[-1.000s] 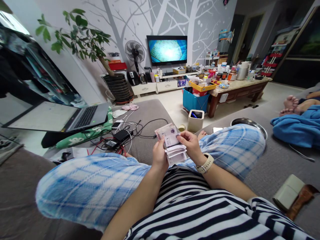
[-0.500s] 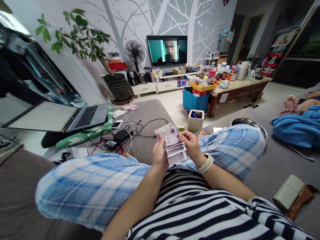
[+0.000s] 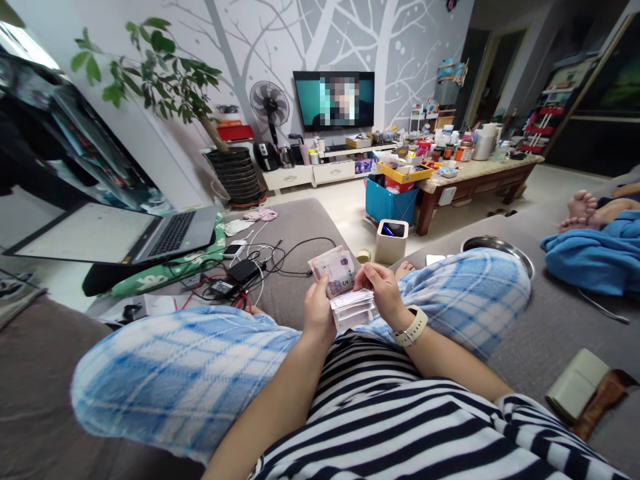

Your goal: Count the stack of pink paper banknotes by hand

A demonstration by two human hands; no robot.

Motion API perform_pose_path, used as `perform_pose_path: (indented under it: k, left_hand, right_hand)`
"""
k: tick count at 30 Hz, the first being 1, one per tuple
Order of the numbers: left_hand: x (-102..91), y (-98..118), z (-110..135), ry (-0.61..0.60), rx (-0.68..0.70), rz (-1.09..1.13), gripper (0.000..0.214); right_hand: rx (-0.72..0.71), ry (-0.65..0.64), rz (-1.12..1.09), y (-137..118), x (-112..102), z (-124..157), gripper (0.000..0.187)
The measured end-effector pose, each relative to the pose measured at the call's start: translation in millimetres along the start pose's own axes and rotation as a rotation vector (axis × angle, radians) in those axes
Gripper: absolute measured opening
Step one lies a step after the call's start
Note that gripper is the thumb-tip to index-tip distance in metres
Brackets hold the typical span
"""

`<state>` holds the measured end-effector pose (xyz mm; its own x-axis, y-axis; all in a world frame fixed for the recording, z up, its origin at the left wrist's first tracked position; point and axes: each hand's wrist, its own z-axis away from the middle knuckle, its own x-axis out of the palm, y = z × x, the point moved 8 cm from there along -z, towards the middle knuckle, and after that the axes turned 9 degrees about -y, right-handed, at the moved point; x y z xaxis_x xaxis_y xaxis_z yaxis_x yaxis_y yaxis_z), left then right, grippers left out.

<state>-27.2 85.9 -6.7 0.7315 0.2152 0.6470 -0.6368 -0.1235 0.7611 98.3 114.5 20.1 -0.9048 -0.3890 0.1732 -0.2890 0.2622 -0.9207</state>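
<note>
A stack of banknotes (image 3: 339, 279) is held in front of my stomach, over my crossed legs in blue plaid trousers. My left hand (image 3: 319, 312) is closed around the stack from the left, thumb on top. My right hand (image 3: 383, 292), with a pale watch on its wrist, pinches the notes at their right edge. Several notes are folded down toward me (image 3: 353, 307), while the others stand fanned upward.
An open laptop (image 3: 150, 235) lies on a green cushion at left, with chargers and tangled cables (image 3: 250, 270) beside it. A small beige bin (image 3: 391, 241) and a metal bowl (image 3: 497, 249) sit ahead. A pale wallet (image 3: 577, 385) lies at right. Another person's feet (image 3: 583, 207) rest at far right.
Another note has been folded down toward me onto the lower pile; my right thumb has shifted slightly left. The television picture has changed.
</note>
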Motion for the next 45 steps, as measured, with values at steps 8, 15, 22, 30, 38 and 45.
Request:
perform_pose_path:
  k: [8, 15, 22, 30, 38, 45]
  left_hand:
    - [4.6, 0.7, 2.1, -0.029, 0.002, -0.002, 0.018]
    - [5.5, -0.9, 3.4, -0.055, -0.029, -0.031, 0.024]
    - [3.7, -2.2, 2.7, -0.036, -0.034, -0.03, 0.022]
    - [3.0, -1.4, 0.3, -0.019, -0.01, -0.006, 0.021]
    - [1.8, -1.0, 1.1, -0.012, -0.021, -0.01, 0.023]
    - [3.5, -0.2, 1.9, -0.025, -0.017, -0.01, 0.025]
  right_hand:
    - [0.013, 0.07, 0.043, 8.9, -7.9, -1.7, 0.03]
    - [0.002, 0.093, 0.099, 8.7, -11.4, -3.1, 0.03]
    - [-0.016, 0.078, 0.165, 7.8, -11.5, -2.3, 0.032]
    - [-0.032, 0.094, 0.164, 3.6, -11.2, -0.8, 0.032]
    - [-0.039, 0.081, 0.098, -1.0, -7.5, 1.4, 0.028]
    - [-0.04, 0.097, 0.036, 1.2, -8.3, 1.0, 0.024]
